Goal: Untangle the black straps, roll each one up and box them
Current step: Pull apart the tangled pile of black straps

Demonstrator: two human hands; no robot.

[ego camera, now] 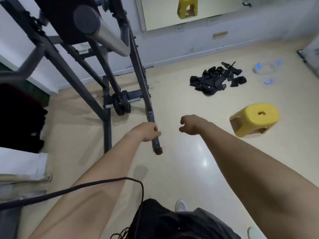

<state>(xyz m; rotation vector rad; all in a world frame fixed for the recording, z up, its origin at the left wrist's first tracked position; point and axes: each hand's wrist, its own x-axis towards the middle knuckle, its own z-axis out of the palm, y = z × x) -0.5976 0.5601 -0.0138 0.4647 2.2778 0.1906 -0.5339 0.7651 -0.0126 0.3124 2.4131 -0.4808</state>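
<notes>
Left grip [148, 131] holds gym frame [151, 116]; yellow stool [255, 118] near straps [215, 80].

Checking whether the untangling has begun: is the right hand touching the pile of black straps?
Apart. The head view shows bare floor between the right hand and the pile of black straps.

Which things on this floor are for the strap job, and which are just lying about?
For the job:
black straps, in a tangled heap
clear box with blue clips, blurred

Lying about:
yellow stool
dumbbell
exercise frame
</notes>
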